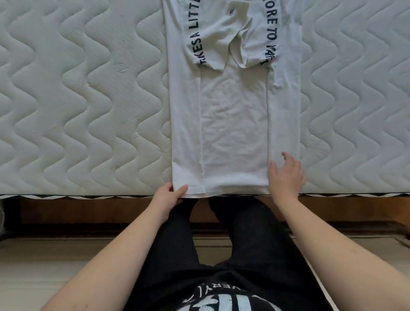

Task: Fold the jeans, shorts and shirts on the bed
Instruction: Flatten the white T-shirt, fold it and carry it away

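From the head camera, a quilted white mattress (73,92) with a wavy stitched pattern filled the upper part of the view. Its near edge ran across above a brown wooden bed frame (337,208). Below that lay a pale floor (33,265), and a rounded pale object showed at the far left edge, too cut off to identify. The person stood against the bed in dark trousers (243,238) and a black printed top (229,302). Nothing lay on or across the garment apart from the hands.

One white T-shirt (232,133) lay flat on the mattress, hem toward the person and just reaching the mattress edge. Both long sides were folded inward as narrow panels. Two sleeves were turned in over the chest, each carrying dark capital lettering along it; a small logo showed between them. The collar end ran out of view at the top.

The left hand (168,198) pinched the near left hem corner between thumb and fingers. The right hand (287,176) was spread, fingers relaxed, over the right folded panel near the hem; whether it touched the cloth was unclear.
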`<state>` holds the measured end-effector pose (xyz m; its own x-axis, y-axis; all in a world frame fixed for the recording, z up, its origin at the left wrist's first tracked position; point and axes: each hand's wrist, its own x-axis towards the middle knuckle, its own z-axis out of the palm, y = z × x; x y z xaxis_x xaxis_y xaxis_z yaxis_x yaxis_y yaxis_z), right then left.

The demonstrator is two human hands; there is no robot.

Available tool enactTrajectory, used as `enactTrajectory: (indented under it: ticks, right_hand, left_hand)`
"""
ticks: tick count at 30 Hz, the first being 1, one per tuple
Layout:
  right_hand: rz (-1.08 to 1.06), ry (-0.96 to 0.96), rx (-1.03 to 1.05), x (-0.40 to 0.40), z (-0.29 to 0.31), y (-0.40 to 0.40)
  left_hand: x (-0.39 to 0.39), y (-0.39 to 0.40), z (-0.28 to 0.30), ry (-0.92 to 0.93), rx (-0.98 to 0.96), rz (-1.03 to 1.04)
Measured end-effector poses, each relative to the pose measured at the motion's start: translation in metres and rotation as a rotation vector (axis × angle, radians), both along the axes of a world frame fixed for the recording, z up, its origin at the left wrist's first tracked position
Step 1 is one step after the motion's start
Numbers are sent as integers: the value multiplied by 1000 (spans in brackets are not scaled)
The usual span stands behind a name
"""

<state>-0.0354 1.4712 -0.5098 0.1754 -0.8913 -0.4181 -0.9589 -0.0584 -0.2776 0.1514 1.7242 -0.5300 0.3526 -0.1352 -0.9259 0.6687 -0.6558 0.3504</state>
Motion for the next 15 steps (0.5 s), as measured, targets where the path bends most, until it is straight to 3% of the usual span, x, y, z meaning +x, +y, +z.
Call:
enactTrajectory:
  ticks: [5, 10, 13, 15]
  right_hand:
    - [-257, 147, 279, -39, -6, -46]
    - [-147, 104, 546, -63, -5, -55]
    - [-31, 151, 579, -70, 4, -48]
    - [-46, 72, 584, -74, 11, -42]
  left_hand:
    - [1, -11, 5, 34, -17, 136]
    - [-1, -13, 18, 4, -12, 131]
    - [-1, -8, 26, -28, -6, 117]
    - [-1, -7, 33, -42, -24, 99]
